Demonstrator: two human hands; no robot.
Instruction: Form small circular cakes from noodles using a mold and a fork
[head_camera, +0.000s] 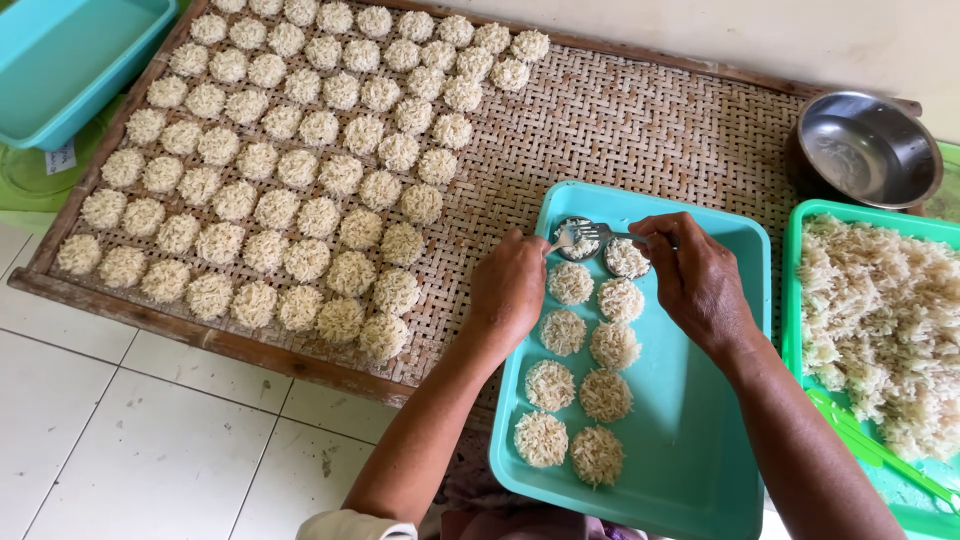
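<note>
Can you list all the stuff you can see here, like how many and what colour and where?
Woven bamboo tray: one, tan with a wooden frame, on the floor, upper middle.
Rice discs on the woven tray: many, off-white, in neat rows over its left half.
Teal tray: one, in front of the person, overlapping the woven tray.
Rice discs in the teal tray: about ten, off-white, in two columns on its left side.
Fork: one, metal, over the top disc.
Green tray: one, right edge, heaped with loose cooked rice.
Metal bowl: one, silver, top right.
Second teal tray: one, top left.
Tiled floor: white, lower left.
Left hand: beside the top disc.
Right hand: holding the fork.
</note>
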